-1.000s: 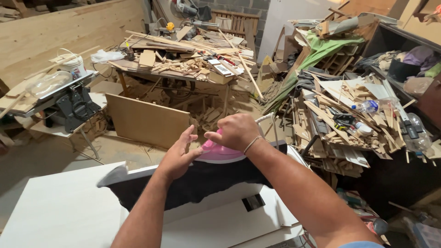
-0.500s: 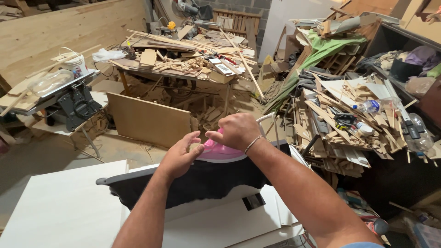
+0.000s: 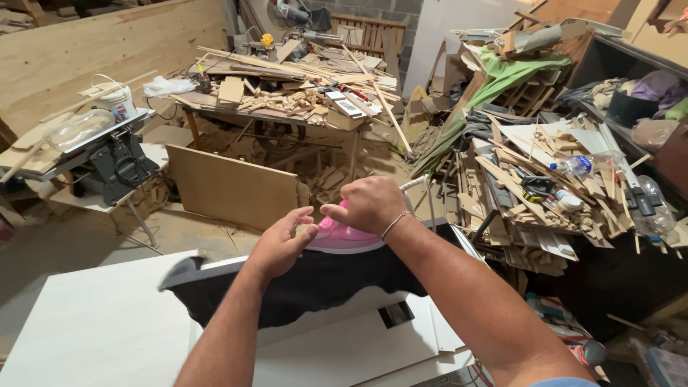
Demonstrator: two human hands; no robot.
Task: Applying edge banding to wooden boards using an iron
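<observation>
Woodworking shop (timber offcuts (image 3: pixel 287 100) everywhere)

right hand (image 3: pixel 373 203) atop pink iron (image 3: pixel 344 236), left hand (image 3: pixel 281 240) beside, on black cloth (image 3: pixel 315 283)

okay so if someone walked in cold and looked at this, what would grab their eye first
Front and centre, the right hand grips a pink clothes iron on a black cloth draped over white panels, with the left hand beside it. Behind, a workbench is heaped with wood offcuts.

Two hands (image 3: pixel 283 244), one pink iron (image 3: pixel 342 238), one black cloth (image 3: pixel 322 287).
</observation>
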